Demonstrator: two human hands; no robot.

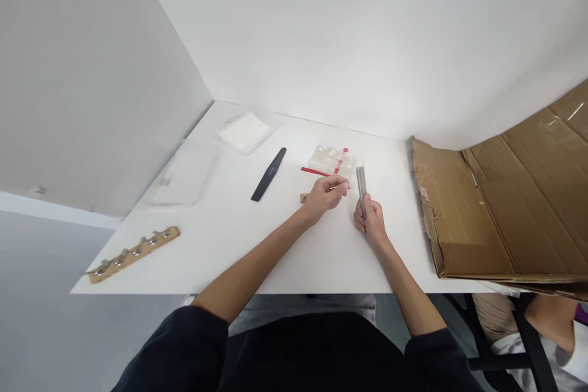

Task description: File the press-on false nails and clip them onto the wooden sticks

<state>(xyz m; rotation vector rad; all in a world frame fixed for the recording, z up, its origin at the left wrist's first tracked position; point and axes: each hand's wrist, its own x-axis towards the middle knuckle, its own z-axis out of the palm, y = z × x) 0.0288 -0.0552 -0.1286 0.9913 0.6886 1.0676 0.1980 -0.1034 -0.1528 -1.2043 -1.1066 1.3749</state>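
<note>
My right hand point(371, 218) is wrapped round a grey nail file point(361, 181), which points up and away from me. To its left, my left hand point(327, 196) is closed in a pinch, with something small and pale at the fingertips that I cannot make out. The two hands are close but apart. Just beyond them lies a clear compartment tray point(325, 158) with red marks on it. A red strip point(315, 171) lies at the tray's near edge. Partly hidden behind my left hand is a small wooden piece with metal fittings point(304, 197).
A black nail file point(269, 174) lies left of my hands. Further back is a clear case with white pieces point(245, 131). A transparent lid-like sheet point(181, 174) and a wooden strip with metal clips point(135, 251) lie left. An open cardboard box point(473, 214) stands right; a person sits beyond.
</note>
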